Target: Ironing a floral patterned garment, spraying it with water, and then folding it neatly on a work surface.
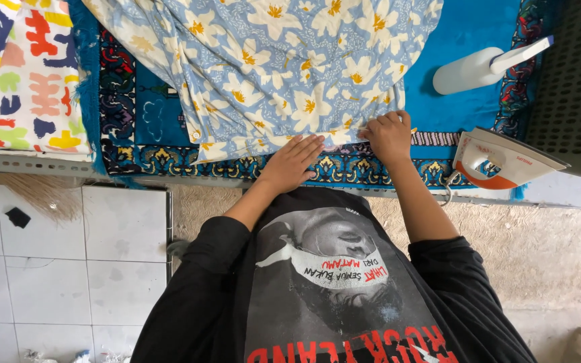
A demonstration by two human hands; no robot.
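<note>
head view: one light blue garment [284, 67] printed with white and yellow flowers lies spread over a blue patterned rug [146, 117] that covers the desk [28, 163]. the cloth is soft and creased, with small white buttons along its near left hem. the near hem lies close to the desk's front edge, just in front of the person.

two hands work at that hem. the left hand [295, 161] lies flat on the hem and the rug border, fingers [309, 144] stretched out and held close together. the right hand [389, 134] is curled, its fingers [394, 119] bent down and pinching the hem's edge, just beside the left hand.

one white and orange iron [499, 160] stands at the right end of the desk, near the front edge and apart from the right hand. one white spray bottle [479, 67] lies on its side on the rug beyond the iron. one folded cloth with many-coloured shapes [25, 74] lies at the left end, well apart from both hands.

open rug shows between the garment and the iron, and a bare strip between the garment and the coloured cloth. a dark perforated surface [576, 81] borders the far right.
</note>
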